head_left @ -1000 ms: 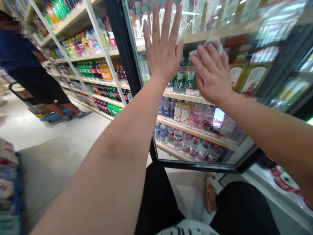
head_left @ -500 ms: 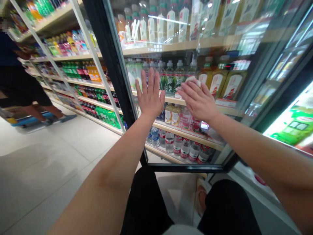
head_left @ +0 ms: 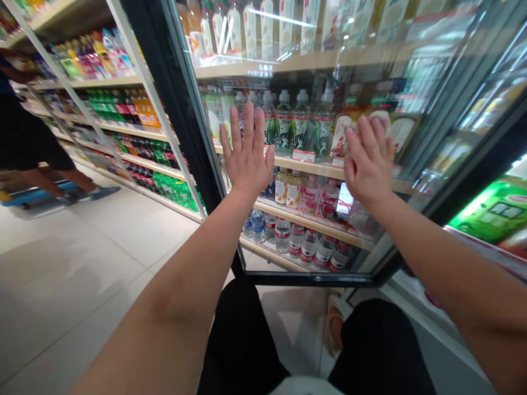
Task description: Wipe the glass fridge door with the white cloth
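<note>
My left hand lies flat with fingers spread against the glass door, near its left side. To its right, my right hand presses a whitish cloth on the same pane. Only a little of the cloth shows past the fingertips; the rest is under the hand. A dark frame borders the glass. Behind the pane, bottles with green labels stand on a wooden shelf between my two hands.
Open drink shelves run along the left. A person in dark shorts stands there beside a blue cart. At the right edge is a lit cooler section with green packages. Pale floor tiles lie below.
My right hand has slid right across the glass with the cloth, and its fingers now point more upward. My left hand stays flat on the pane. The view has shifted slightly.
</note>
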Demonstrator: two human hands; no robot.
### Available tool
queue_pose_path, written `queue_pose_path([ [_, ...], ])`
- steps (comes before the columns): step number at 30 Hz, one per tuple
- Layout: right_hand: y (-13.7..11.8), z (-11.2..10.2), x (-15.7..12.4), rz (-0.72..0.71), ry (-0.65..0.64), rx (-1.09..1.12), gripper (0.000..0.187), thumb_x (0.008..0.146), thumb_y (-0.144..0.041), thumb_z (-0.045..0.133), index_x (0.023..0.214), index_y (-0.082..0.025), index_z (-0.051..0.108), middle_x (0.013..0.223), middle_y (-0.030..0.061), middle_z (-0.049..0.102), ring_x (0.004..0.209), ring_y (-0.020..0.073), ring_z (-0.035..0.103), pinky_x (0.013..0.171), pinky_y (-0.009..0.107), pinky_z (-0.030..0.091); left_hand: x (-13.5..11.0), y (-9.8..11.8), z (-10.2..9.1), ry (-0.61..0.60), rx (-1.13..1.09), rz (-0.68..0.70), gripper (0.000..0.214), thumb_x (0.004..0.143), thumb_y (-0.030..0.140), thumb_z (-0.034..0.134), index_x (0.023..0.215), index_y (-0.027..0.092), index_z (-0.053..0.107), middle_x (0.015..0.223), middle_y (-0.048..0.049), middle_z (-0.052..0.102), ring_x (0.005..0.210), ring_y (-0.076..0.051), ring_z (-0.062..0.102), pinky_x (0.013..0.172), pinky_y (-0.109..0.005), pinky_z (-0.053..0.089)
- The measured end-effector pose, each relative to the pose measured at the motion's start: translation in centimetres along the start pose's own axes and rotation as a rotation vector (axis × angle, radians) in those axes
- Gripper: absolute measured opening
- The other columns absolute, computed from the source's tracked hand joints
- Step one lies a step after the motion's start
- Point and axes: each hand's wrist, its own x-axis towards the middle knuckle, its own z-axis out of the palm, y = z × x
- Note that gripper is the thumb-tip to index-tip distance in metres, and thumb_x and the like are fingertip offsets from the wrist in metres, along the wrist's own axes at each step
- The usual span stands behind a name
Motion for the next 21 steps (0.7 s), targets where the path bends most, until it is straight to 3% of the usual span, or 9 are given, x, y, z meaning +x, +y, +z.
queue_pose_path([
  [3,-0.1,0.3,-0.5,0.110,0.081,-0.053,0.062,0.103,-0.027,0.045,0.164,-0.022,0.039,0.169,0.0105,0.033,0.160,0.0322,0.026,0.129,0.058,0.025,-0.3,0.1,-0.5,0.021,0.054,0.013,0.071,0.104,0.042,0.038,0.170,0.018,0.025,0.173,0.0047,0.006,0.154,-0.012,-0.024,0.130,-0.038,-0.021],
  [6,-0.5,1.0,-4.1,0.138,0.031,-0.070,0.062,0.102,-0.030,0.044,0.163,-0.017,0.040,0.167,0.0147,0.036,0.158,0.0368,0.029,0.126,0.064,0.028,-0.5,0.3,-0.7,0.036,0.059,0.015,0.069,0.105,0.041,0.041,0.170,0.023,0.025,0.173,0.0058,0.010,0.155,-0.011,-0.020,0.131,-0.037,-0.018],
  [9,0.6,1.0,-6.3,0.054,0.009,-0.056,0.062,0.102,-0.031,0.046,0.163,-0.020,0.043,0.165,0.0142,0.040,0.156,0.0386,0.034,0.124,0.065,0.031,-0.5,0.3,-0.7,0.034,0.041,0.018,0.068,0.106,0.041,0.040,0.170,0.021,0.027,0.172,0.0056,0.009,0.155,-0.012,-0.019,0.130,-0.035,-0.019],
  [15,5.0,0.2,-5.5,0.106,0.224,-0.058,0.067,0.103,-0.032,0.044,0.168,-0.023,0.032,0.171,0.0104,0.028,0.159,0.0395,0.025,0.129,0.063,0.026,-0.3,0.0,-0.3,0.025,-0.039,0.009,0.069,0.105,0.041,0.038,0.170,0.023,0.025,0.171,0.0088,0.003,0.157,-0.017,-0.016,0.132,-0.040,-0.020],
  [18,5.2,0.7,-8.6,0.101,0.269,-0.025,0.071,0.098,-0.032,0.051,0.166,-0.023,0.037,0.168,0.0135,0.035,0.156,0.0435,0.031,0.129,0.064,0.026,-0.3,-0.2,-0.2,0.028,-0.030,0.017,0.069,0.105,0.041,0.039,0.170,0.022,0.025,0.171,0.0079,0.004,0.156,-0.016,-0.017,0.131,-0.039,-0.021],
  [21,5.7,0.5,-10.9,0.099,0.204,-0.003,0.072,0.096,-0.035,0.055,0.165,-0.027,0.040,0.166,0.0135,0.039,0.154,0.0446,0.035,0.128,0.062,0.028,-0.2,-0.3,-0.1,0.027,-0.035,0.019,0.069,0.105,0.042,0.039,0.170,0.024,0.025,0.171,0.0089,0.004,0.156,-0.014,-0.018,0.131,-0.038,-0.021],
])
